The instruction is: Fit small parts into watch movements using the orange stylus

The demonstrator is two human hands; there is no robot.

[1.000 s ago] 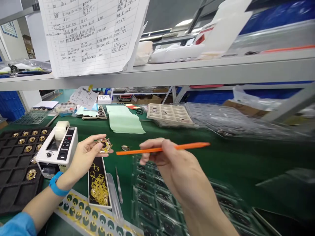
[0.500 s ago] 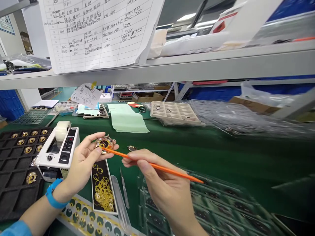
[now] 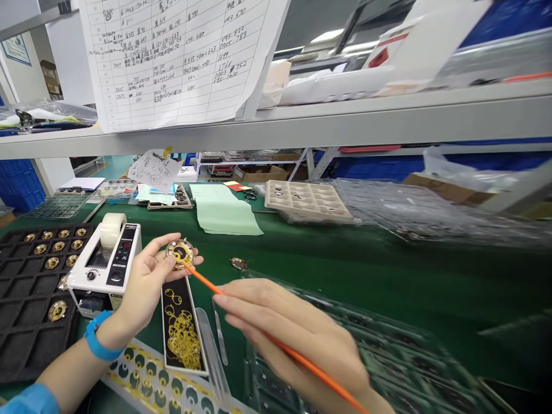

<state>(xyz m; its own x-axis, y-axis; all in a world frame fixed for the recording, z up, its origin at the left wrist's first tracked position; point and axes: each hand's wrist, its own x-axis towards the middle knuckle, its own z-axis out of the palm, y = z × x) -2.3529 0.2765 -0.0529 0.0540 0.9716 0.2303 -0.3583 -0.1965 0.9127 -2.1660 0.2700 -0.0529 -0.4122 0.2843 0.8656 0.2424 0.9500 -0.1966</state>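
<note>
Holding shiny disc (image 3: 181, 253), slim orange stick (image 3: 204, 281)

Resting on the green bench (image 3: 302, 247): at left, a black tray (image 3: 26, 313) and a dispenser (image 3: 107, 273); toward the middle, an open box (image 3: 181, 285), tweezers (image 3: 220, 334), a small disc (image 3: 238, 264); farther back, green paper (image 3: 226, 217); at right, nearer, clear trays (image 3: 401, 339).
</note>
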